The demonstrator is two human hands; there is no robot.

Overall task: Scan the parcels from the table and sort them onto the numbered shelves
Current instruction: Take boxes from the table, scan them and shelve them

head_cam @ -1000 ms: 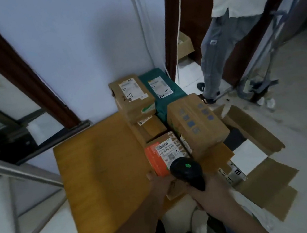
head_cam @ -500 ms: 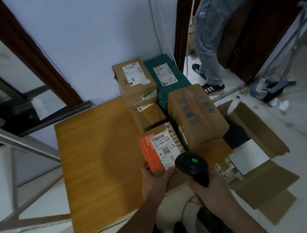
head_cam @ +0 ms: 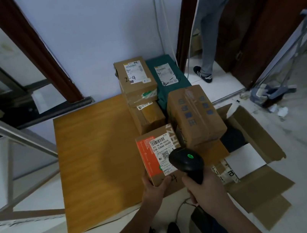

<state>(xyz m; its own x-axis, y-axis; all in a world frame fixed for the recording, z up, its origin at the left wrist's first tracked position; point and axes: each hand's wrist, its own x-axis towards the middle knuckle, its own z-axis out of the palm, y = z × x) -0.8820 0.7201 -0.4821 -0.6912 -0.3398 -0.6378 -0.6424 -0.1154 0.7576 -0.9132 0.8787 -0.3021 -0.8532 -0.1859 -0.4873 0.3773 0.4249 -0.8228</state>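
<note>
A small brown parcel with an orange stripe and a white barcode label [head_cam: 154, 152] lies at the near right of the wooden table [head_cam: 99, 161]. My left hand [head_cam: 155, 186] grips its near edge, thumb on top. My right hand [head_cam: 202, 189] holds a black barcode scanner [head_cam: 186, 161] with a green light lit, its head over the parcel's label. Behind stand more parcels: a brown box marked 2-4 [head_cam: 135, 79], a green one [head_cam: 166, 76], a taped brown box [head_cam: 194, 114] and a smaller box [head_cam: 147, 117].
An open cardboard carton [head_cam: 253, 140] sits on the floor to the right of the table. A person in grey trousers [head_cam: 212, 26] stands in the doorway behind. Metal rails [head_cam: 10, 135] run along the left. A mop [head_cam: 271, 93] lies by the right wall.
The view has tilted down and drawn closer. My left hand has slid along the parcel's near edge and the scanner has stayed over its label.
</note>
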